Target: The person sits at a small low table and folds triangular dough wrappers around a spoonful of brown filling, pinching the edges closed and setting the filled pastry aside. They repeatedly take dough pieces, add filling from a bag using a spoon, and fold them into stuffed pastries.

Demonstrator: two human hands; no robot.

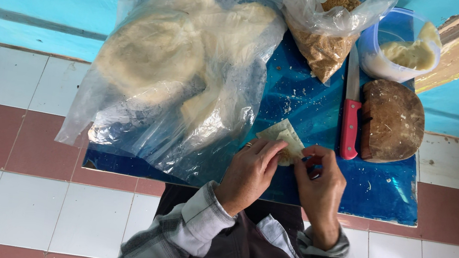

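Pale dough wrapper [286, 138] sits pinched between both sets of fingers, left hand [250, 174] and right hand [322, 187] grasping its near edge; squeezing too hard could tear it; the knife [351, 113] lies just beyond.

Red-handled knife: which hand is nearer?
Right. The right hand sits just below-left of the red-handled knife; the left hand is farther left, both pinching the pale wrapper.
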